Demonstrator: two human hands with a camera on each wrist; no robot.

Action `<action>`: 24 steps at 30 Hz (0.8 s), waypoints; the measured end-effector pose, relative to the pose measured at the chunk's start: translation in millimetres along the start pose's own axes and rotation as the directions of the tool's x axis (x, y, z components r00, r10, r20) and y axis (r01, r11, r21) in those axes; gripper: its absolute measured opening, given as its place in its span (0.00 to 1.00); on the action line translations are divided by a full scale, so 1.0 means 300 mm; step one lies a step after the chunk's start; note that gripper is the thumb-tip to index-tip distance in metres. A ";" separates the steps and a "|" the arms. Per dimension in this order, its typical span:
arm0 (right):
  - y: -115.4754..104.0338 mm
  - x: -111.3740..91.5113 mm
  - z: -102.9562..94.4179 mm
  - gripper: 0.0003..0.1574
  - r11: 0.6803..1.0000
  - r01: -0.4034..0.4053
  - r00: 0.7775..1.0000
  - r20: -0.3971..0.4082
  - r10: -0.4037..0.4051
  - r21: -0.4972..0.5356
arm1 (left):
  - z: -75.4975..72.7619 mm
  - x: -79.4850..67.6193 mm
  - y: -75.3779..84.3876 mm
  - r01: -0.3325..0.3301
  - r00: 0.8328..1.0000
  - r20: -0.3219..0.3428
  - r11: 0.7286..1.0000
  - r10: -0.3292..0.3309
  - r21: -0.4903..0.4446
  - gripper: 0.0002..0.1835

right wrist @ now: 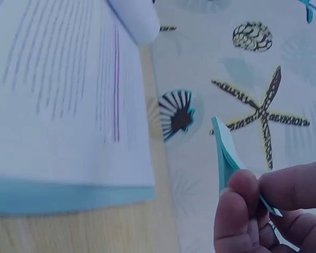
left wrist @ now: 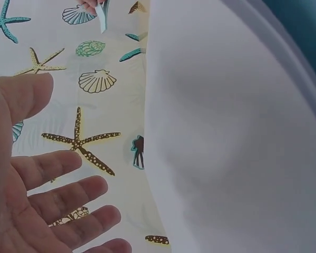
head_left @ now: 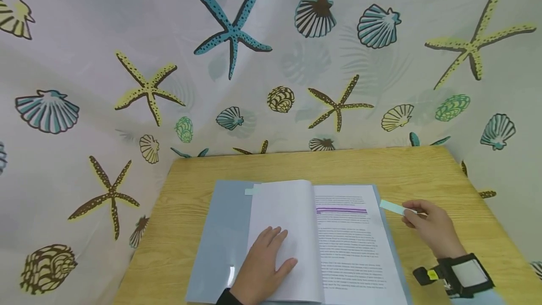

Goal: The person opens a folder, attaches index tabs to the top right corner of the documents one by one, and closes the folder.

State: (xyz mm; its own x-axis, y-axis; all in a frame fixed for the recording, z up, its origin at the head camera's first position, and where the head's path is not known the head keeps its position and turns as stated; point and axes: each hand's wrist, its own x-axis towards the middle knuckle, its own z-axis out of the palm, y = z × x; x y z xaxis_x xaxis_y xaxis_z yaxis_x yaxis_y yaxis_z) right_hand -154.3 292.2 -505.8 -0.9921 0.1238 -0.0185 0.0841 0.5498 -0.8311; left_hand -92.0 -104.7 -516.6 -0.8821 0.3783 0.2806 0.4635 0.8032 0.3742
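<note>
An open document folder with a pale blue-grey cover (head_left: 226, 229) lies on the table, its turned white pages (head_left: 283, 206) to the left and a printed page (head_left: 349, 248) to the right. Purple lines (head_left: 341, 210) mark text near the top of that page. My left hand (head_left: 267, 262) rests on the blank left page, fingers extended and thumb apart; the left wrist view shows the fingers spread. Beyond the folder's right edge, my right hand (head_left: 434, 227) pinches a pale teal paper strip (head_left: 392, 207) between thumb and fingers. Up close, the strip (right wrist: 226, 153) looks layered and slightly bent.
Another pale teal tab (head_left: 249, 191) sticks out at the left page's upper edge. The wooden table (head_left: 271, 166) ends at a hanging cloth (head_left: 271, 60) printed with starfish and shells. A dark strapped device (head_left: 466, 274) sits on the right wrist.
</note>
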 end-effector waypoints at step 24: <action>-0.303 -0.172 0.305 0.13 0.939 0.133 0.827 0.487 -0.281 0.316 | 0.002 0.078 0.110 -0.203 0.978 -0.076 0.974 0.196 -0.101 0.37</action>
State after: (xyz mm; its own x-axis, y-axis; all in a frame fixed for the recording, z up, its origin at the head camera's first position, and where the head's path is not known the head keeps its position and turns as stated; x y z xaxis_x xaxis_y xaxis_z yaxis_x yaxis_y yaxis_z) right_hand -119.2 160.2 -480.2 -0.8895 -0.4540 -0.0521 -0.0827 0.2719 -0.9588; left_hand -97.3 -69.1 -498.3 -0.7652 0.4926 0.4145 0.6391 0.6587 0.3970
